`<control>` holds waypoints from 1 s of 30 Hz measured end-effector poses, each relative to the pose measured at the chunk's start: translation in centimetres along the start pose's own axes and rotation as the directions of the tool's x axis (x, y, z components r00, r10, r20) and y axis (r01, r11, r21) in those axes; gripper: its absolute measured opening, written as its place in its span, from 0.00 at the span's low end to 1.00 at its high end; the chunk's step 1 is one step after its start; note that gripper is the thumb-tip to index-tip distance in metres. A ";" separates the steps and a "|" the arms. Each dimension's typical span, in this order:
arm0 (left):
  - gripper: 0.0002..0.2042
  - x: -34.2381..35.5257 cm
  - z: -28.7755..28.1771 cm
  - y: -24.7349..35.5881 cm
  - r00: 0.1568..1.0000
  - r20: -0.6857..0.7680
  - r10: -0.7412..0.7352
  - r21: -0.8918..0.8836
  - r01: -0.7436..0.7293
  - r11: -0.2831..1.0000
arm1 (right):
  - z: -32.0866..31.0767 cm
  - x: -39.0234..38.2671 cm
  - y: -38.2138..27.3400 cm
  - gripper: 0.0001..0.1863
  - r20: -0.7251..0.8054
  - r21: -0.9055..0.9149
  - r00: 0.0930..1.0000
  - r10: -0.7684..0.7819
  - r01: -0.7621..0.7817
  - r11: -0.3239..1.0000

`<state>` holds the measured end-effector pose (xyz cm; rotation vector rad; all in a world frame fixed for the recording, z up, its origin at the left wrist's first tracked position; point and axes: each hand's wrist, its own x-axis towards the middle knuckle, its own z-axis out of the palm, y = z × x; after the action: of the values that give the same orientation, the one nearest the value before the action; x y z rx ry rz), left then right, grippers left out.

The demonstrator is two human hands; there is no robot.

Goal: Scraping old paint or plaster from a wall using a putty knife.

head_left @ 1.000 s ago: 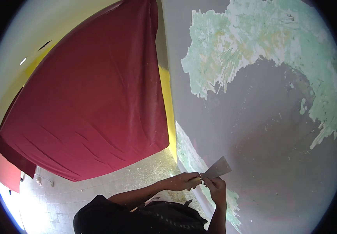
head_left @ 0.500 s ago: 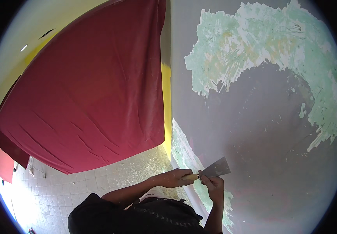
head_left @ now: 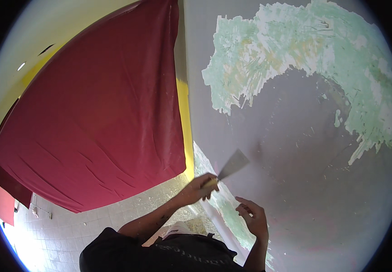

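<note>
In my left hand [head_left: 197, 190] is a scraper [head_left: 234, 163], its pale handle wrapped by my fingers. The broad metal blade slants up and to the right, in front of the grey painted wall [head_left: 295, 154]; whether it touches the surface I cannot tell. My right hand [head_left: 255, 221] is apart from the tool, below and right of it, with nothing in it and the fingers parted and loosely bent. Across the top of the wall runs a large scraped patch [head_left: 245, 50] of pale green and white with ragged edges. A second scraped strip [head_left: 232, 211] lies low, behind my hands.
A dark red cloth [head_left: 96, 109] hangs on the left, reaching almost to the wall corner. Beside it shows a narrow yellow wall strip [head_left: 185, 122]. The tiled floor [head_left: 73, 226] below carries pale flakes [head_left: 166, 192] near the corner.
My right hand has let go of the scraper's blade end and moved down, its fingers loosening. My left hand has lifted the scraper up and to the left, turning the blade more upward.
</note>
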<state>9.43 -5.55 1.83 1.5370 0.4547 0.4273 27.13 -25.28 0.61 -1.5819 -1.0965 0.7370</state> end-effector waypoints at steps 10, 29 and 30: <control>0.13 2.7 -4.4 1.1 0.880 -0.424 0.216 -0.044 -0.258 0.965 | -6.8 -5.6 -2.0 0.10 -0.523 -0.041 0.837 -0.161 0.163 0.986; 0.09 10.1 -6.9 10.2 0.682 -0.678 0.274 -0.355 -0.630 0.691 | -11.8 -8.8 -0.2 0.15 -0.760 -0.105 0.627 -0.171 0.142 0.984; 0.12 10.6 -7.5 11.0 0.770 -0.603 0.209 -0.510 -0.574 0.641 | -11.8 -8.7 -0.2 0.15 -0.760 -0.110 0.626 -0.176 0.144 0.983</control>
<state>14.63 6.39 12.84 0.7668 0.2748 1.2362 33.90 -37.94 3.52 -1.5595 -0.5806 -0.1277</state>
